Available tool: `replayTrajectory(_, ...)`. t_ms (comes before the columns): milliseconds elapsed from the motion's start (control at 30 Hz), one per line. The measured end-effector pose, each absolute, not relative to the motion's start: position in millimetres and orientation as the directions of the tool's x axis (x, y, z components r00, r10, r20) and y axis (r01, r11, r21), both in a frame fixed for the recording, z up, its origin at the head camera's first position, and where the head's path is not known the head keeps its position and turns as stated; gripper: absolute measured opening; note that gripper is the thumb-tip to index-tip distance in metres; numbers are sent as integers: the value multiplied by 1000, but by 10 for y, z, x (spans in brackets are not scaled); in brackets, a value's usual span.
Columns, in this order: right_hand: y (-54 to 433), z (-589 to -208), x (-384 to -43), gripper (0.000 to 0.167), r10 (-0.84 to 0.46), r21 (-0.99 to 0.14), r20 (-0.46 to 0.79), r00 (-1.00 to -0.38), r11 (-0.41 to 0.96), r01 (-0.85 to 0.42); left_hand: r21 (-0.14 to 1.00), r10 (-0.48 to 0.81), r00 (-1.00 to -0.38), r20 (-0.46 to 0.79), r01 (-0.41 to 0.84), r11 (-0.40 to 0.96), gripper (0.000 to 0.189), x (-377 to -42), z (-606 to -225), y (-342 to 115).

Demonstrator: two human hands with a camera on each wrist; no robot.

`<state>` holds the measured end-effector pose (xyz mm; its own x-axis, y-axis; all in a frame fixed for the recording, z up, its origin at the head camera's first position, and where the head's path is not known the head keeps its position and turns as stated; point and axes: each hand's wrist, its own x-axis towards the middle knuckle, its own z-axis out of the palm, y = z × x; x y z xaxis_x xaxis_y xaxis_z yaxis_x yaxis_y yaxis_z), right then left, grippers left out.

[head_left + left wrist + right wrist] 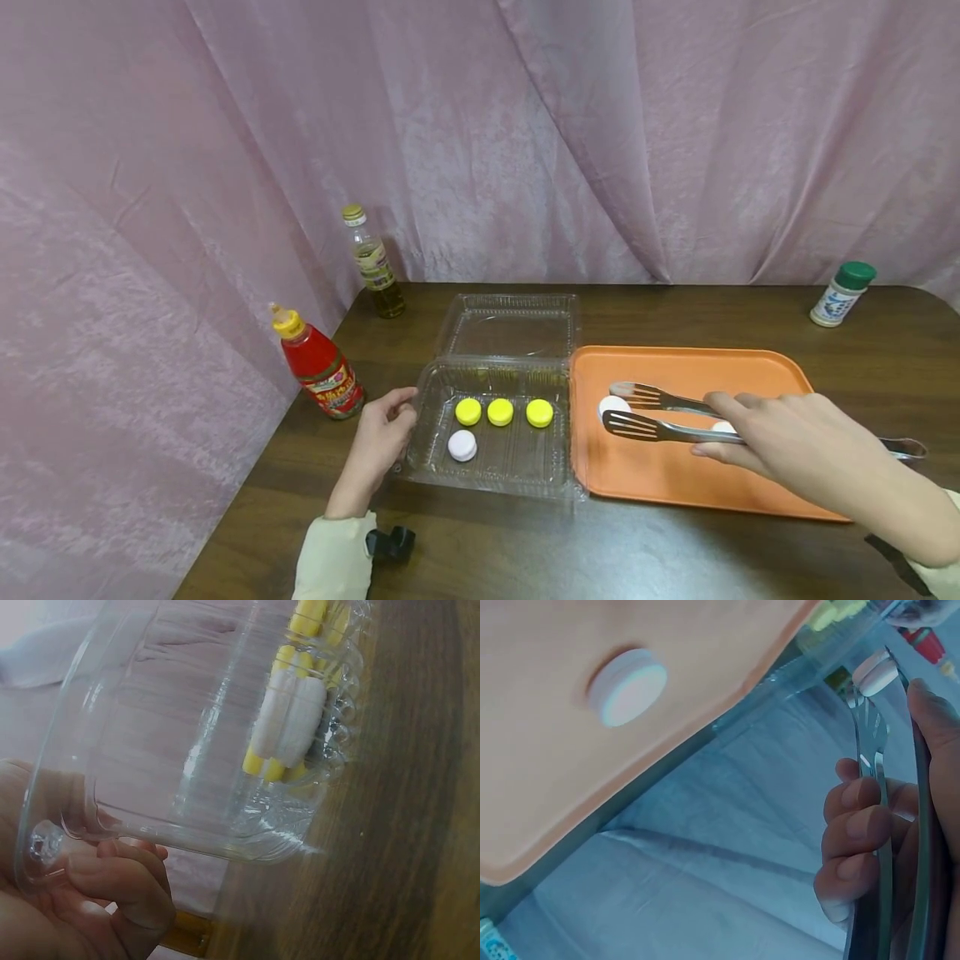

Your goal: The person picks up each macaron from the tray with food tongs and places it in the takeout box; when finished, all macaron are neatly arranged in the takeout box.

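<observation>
My right hand [780,429] holds metal tongs [678,432] over the orange tray. Their slotted tips stand on both sides of a white macaron-like disc [876,672]. A second white disc [628,687] lies on the tray, partly hidden by the hand in the head view. My left hand [384,440] is at the left edge of an open clear plastic box [495,482], its thumb and fingers pinching the rim by a corner. Inside the box are three yellow discs [500,412] in a row and one white disc [462,446] in front of the leftmost.
The orange tray [675,483] stands against the box's right side. The box's clear lid [513,333] lies folded back behind it. A red squeeze bottle [322,367] and an oil bottle [375,271] stand left; a green-capped shaker [842,294] stands back right. Pink curtains [480,150] hang behind.
</observation>
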<state>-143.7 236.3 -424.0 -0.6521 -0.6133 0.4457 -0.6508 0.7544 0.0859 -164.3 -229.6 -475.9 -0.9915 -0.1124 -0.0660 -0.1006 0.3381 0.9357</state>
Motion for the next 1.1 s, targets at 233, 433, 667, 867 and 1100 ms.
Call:
replayTrajectory(233, 2187, -4233, -1451, 44, -597, 26, 419, -684, 761, -649, 932, -119, -993, -28, -69, 356, 43, -1630, -4731, -2279)
replayTrajectory(433, 2095, -4238, -1468, 47, -608, 26, 418, -675, 750, -660, 936, -127, -992, -5, -49, 349, 42, -1635, -4746, -2255)
replayTrajectory(667, 1990, -4232, -1500, 50, -630, 53, 449, -634, 727, -684, 925, -135, -991, -12, -63, 376, 42, -1642, -4751, -2254)
replayTrajectory(867, 1862, -4209, -1508, 48, -637, 42, 417, -648, 726, -687, 933, -109, -994, 1, -38, 357, 42, -1643, -4747, -2246)
replayTrajectory(1100, 1695, -4204, -1548, 45, -660, 31, 408, -630, 700, -713, 950, -90, -994, -53, -78, 303, 43, -1621, -4741, -2300)
